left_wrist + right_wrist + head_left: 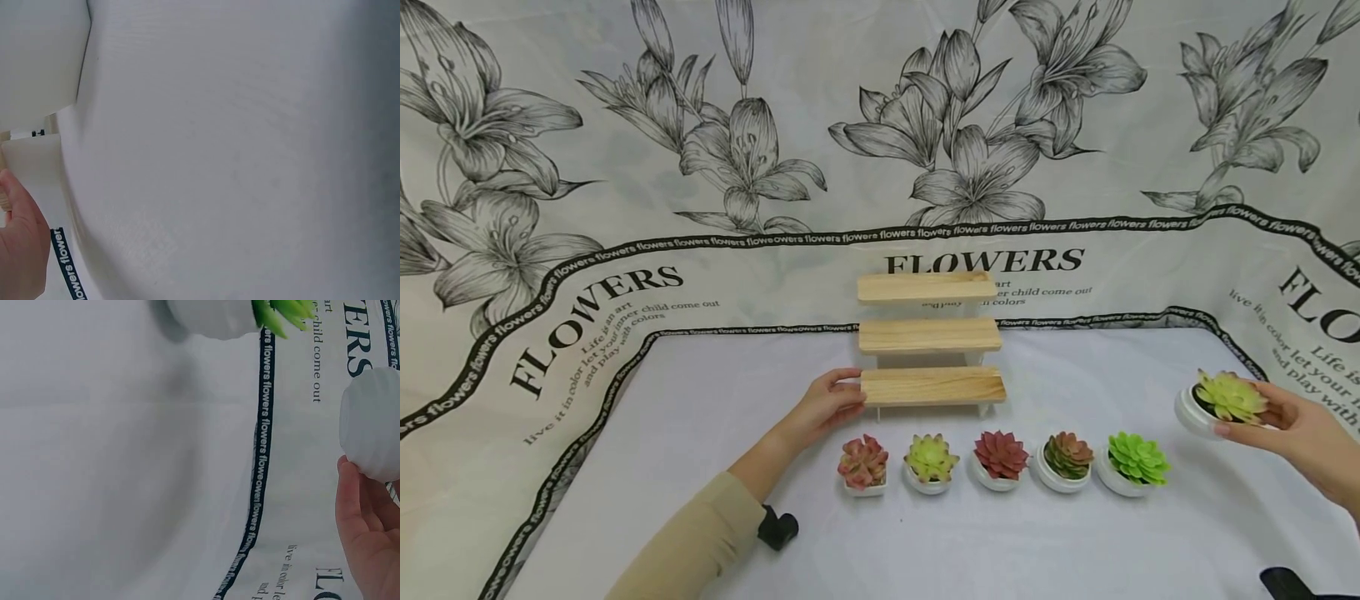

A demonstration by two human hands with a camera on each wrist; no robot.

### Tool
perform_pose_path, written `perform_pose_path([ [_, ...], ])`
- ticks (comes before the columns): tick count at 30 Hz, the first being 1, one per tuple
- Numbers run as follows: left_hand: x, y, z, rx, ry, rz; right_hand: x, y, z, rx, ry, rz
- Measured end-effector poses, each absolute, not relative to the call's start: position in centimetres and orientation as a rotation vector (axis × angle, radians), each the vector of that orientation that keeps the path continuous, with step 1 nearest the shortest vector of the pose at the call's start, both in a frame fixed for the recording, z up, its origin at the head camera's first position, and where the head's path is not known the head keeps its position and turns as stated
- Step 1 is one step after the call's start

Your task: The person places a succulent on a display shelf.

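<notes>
In the head view my right hand (1292, 425) holds a yellow-green succulent in a white pot (1228, 398) at the far right. The fingers grip the pot's side, and the right wrist view shows the ribbed white pot (372, 425) raised, with the fingertips at its lower edge. My left hand (829, 404) grips the left end of the lowest board of a three-step wooden display stand (932, 387). At the edge of the left wrist view the left hand (22, 240) appears beside the stand's pale side panels (37, 62), its fingertips partly cut off.
A row of potted succulents lies before the stand: pinkish-red (862, 462), yellow-green (931, 460), dark red (1000, 457), red-green (1066, 458) and bright green (1137, 460). White cloth (925, 542) covers the table. Behind hangs a flower-printed cloth (775, 283).
</notes>
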State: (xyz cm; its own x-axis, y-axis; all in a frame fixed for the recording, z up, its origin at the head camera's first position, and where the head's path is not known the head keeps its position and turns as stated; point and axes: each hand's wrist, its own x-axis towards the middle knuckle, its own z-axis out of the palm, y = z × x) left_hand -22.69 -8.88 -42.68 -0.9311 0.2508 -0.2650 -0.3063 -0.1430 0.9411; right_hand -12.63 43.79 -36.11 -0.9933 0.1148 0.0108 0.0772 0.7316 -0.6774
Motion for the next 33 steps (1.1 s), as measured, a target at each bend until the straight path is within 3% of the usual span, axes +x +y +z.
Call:
perform_pose_path([
  [33,-22.1,-8.5,-42.4,-0.087,1.818,2.164,-17.3,36.3,-29.6,0.223,-2.768,1.454],
])
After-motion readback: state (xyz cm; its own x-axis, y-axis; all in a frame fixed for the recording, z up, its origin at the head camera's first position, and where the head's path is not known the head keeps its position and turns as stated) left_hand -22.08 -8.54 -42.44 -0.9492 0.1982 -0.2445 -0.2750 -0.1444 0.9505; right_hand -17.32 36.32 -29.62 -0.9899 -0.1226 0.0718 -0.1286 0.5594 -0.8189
